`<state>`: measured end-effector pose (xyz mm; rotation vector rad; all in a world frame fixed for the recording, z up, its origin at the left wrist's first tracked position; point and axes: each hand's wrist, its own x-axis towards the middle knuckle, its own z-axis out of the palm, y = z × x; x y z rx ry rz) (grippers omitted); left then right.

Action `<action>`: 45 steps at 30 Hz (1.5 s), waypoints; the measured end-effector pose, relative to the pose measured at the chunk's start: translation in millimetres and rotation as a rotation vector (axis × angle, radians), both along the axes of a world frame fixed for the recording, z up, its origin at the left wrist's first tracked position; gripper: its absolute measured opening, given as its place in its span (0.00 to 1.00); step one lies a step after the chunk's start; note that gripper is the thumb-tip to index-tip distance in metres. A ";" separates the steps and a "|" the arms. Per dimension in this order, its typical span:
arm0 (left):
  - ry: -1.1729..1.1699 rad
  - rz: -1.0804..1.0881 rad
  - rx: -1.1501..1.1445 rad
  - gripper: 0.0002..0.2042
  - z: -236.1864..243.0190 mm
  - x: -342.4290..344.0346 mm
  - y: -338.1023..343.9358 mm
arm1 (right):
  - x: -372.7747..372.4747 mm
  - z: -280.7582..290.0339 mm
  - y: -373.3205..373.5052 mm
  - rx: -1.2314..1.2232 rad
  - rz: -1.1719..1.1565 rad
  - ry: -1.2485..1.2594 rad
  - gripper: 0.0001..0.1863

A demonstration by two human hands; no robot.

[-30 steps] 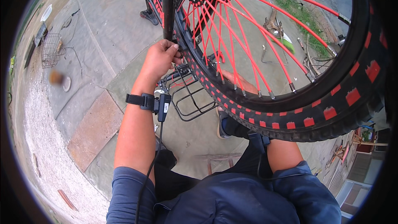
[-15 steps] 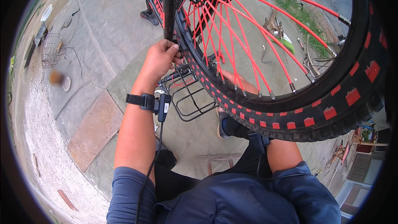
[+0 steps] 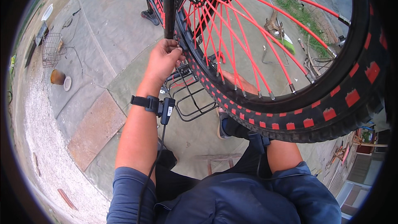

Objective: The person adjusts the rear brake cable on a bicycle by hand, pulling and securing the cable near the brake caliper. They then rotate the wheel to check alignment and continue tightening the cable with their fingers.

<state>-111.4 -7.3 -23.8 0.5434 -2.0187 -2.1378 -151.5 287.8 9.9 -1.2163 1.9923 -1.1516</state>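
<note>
A bicycle wheel with red spokes (image 3: 253, 43) and a black tire (image 3: 265, 122) with red tread blocks fills the upper right. My left hand (image 3: 166, 56) is at the lower end of a black frame tube (image 3: 168, 14), close against the tire's left side. Its thumb and fingers are pinched together, and whatever lies between them is too small to make out. Part of my right hand (image 3: 240, 83) shows through the spokes, on the far side of the wheel. The rim and tire hide its fingers. Below my left hand is a black wire rack or basket (image 3: 195, 99).
A wire basket (image 3: 51, 49), a rusty can (image 3: 57, 76) and a pale round disc (image 3: 67, 84) are on the ground at left. A flat brownish board (image 3: 97, 130) lies nearer. Beyond the wheel are a green-bristled brush (image 3: 288, 45) and a grass strip (image 3: 290, 6). Another person's shoe (image 3: 150, 17) shows near the top.
My left wrist has shifted slightly right, and its fingers have changed position at the tube's end. The wheel and right arm look almost unmoved.
</note>
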 end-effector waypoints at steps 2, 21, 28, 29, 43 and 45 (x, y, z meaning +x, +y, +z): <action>0.040 0.023 -0.058 0.19 -3.9 1.0 3.4 | 1.2 1.2 -0.5 0.012 -0.014 -0.043 0.56; 0.066 -0.025 -0.348 0.23 -2.1 1.1 1.2 | 9.1 19.9 -5.2 0.086 -0.058 -0.043 0.58; 0.046 -0.044 -0.287 0.25 6.3 3.4 5.3 | 7.5 16.7 -4.7 0.106 -0.074 -0.116 0.59; 0.051 -0.051 -0.263 0.25 4.9 3.8 5.0 | 6.5 13.7 -2.6 0.106 -0.067 -0.106 0.59; -0.036 -0.013 -0.056 0.12 -6.0 8.5 -8.2 | 9.6 9.1 -5.4 0.041 -0.123 -0.371 0.56; -0.095 -0.067 -0.126 0.12 0.9 7.0 -6.3 | 9.3 2.6 -1.0 0.056 -0.123 -0.293 0.55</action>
